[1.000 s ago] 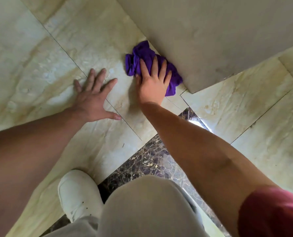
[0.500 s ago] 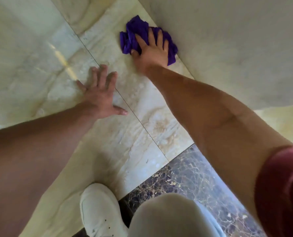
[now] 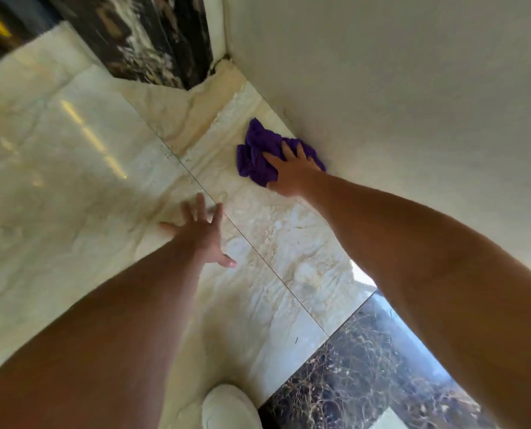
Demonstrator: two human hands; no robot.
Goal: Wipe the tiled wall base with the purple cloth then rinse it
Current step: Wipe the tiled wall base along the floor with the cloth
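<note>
Purple cloth (image 3: 259,156) lay bunched on the cream floor tile (image 3: 276,230), touching the wall (image 3: 382,88) base, long axis running along it toward the corner (deep violet, crumpled folds). Right hand (image 3: 290,173) pressed flat on cloth, fingers spread. Left hand (image 3: 200,233) open, palm on floor. White shoe (image 3: 230,407) below.

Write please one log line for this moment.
right hand: flat on purple cloth at wall base | left hand: open, spread over floor tile | rinse: not yet
</note>
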